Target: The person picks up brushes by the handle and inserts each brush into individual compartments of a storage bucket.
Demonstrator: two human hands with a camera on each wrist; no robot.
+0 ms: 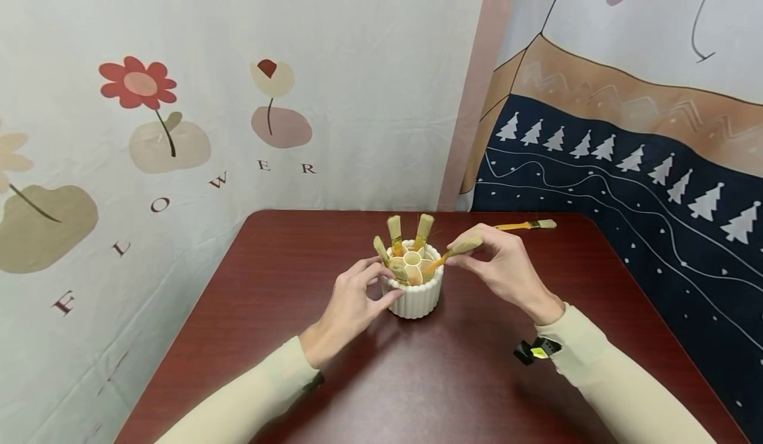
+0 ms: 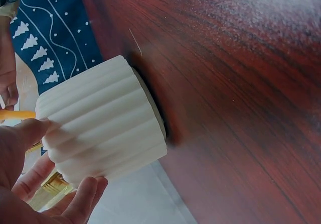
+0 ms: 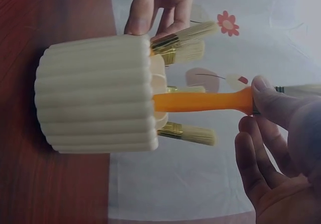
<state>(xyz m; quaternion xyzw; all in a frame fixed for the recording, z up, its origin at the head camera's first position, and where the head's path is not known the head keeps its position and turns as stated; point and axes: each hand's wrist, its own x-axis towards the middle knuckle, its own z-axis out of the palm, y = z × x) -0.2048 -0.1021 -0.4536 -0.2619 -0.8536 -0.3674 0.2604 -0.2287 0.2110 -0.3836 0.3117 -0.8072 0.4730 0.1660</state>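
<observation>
A white ribbed pot [image 1: 415, 303] with round compartments inside stands upright on the table. Several bristle brushes [image 1: 424, 228] with brass-coloured collars are in it, bristles up. My left hand [image 1: 352, 301] steadies the pot, its thumb and fingers set around the rim in the left wrist view. With thumb and fingers my right hand [image 1: 507, 265] pinches another brush [image 3: 200, 102] near its collar. That brush tilts to the right, and its orange handle's lower end reaches in over the pot's rim. Part of its bristle end is hidden by the thumb in the right wrist view.
One more orange-handled brush [image 1: 533, 224] lies on the dark red table [image 1: 286, 252] at the far right, behind my right hand. Printed cloths [image 1: 369, 99] hang along the table's back and right side. A dark band [image 1: 539, 349] sits at my right wrist.
</observation>
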